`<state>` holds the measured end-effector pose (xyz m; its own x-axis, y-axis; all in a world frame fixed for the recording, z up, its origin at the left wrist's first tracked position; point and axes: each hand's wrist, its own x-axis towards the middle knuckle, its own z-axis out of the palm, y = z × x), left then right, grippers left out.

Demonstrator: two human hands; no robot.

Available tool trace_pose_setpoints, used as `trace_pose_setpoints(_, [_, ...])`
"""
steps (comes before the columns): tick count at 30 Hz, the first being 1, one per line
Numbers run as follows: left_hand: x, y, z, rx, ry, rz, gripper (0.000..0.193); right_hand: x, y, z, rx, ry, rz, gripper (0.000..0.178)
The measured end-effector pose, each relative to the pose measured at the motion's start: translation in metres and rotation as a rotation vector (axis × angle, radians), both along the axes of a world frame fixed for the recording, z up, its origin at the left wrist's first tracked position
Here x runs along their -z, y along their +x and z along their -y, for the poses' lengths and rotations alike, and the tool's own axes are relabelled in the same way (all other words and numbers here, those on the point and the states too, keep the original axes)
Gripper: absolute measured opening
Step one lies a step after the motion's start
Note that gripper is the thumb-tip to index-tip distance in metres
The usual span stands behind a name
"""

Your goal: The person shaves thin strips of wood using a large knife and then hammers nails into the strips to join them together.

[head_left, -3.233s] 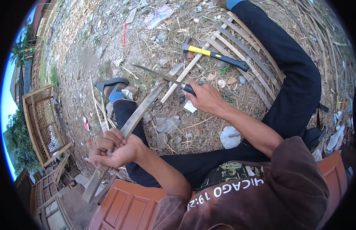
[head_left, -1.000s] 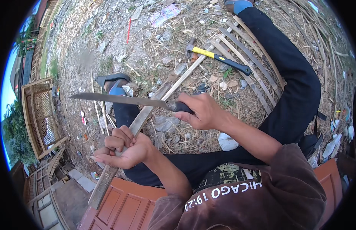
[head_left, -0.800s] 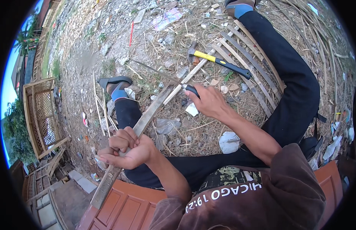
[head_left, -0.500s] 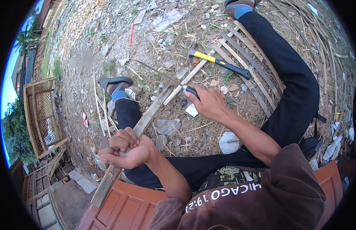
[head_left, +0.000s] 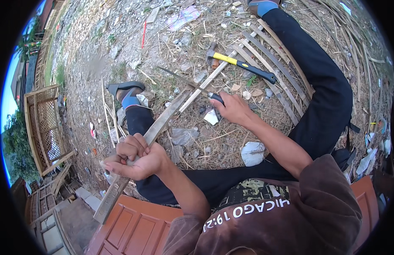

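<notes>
My left hand (head_left: 131, 158) is wrapped in a fist around a long, weathered wooden strip (head_left: 163, 119), which slants from lower left up toward the middle. My right hand (head_left: 233, 108) is closed on the black handle of a long knife (head_left: 186, 80). Its narrow dark blade points up and left, crossing the far end of the strip; whether it touches the wood I cannot tell. Under the blade a paler thin strip (head_left: 218, 70) runs along the ground. Beyond my right hand, a claw hammer (head_left: 243, 67) with a yellow and black handle lies across that strip.
Several wooden strips (head_left: 282, 70) lie beside my right leg (head_left: 320, 63). My left leg (head_left: 139, 121) is bent at the left. A reddish-brown panelled door (head_left: 133, 225) is beneath me. Stones, dry straw and litter cover the ground; a lattice wooden frame (head_left: 46, 127) stands far left.
My right hand and the knife have shifted a little to the right. My left hand and the strip have slid slightly down and left. Both grips stay closed.
</notes>
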<state>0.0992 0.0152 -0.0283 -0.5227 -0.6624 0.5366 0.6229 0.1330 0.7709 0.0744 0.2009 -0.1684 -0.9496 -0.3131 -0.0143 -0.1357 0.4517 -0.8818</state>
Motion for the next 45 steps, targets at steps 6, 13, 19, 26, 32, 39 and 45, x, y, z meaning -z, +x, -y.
trace_pose_setpoints(6, [-0.001,0.003,0.006,0.001,-0.006,-0.05,0.043,-0.067,0.02,0.011,-0.181,-0.316,-0.247,0.039])
trace_pose_setpoints(13, [-0.001,0.008,-0.002,0.007,-0.016,0.001,0.044,-0.022,-0.007,-0.005,0.088,0.059,0.272,0.036])
trace_pose_setpoints(19, [-0.004,0.0,-0.005,0.011,0.008,-0.014,0.044,-0.017,0.006,0.006,-0.098,-0.205,-0.092,0.037])
trace_pose_setpoints(26, [0.002,0.005,-0.001,-0.028,-0.01,-0.018,0.044,-0.042,0.015,0.012,-0.109,-0.243,-0.004,0.037])
trace_pose_setpoints(32, [0.002,-0.001,-0.002,0.016,-0.016,-0.025,0.044,-0.004,0.001,-0.004,-0.028,0.012,0.184,0.037])
trace_pose_setpoints(39, [0.002,0.002,-0.009,0.058,0.027,-0.02,0.044,0.049,0.002,-0.015,-0.007,0.019,0.246,0.041])
trace_pose_setpoints(45, [-0.001,0.009,0.002,-0.029,0.005,-0.013,0.044,-0.042,0.011,0.006,-0.143,-0.197,0.02,0.046])
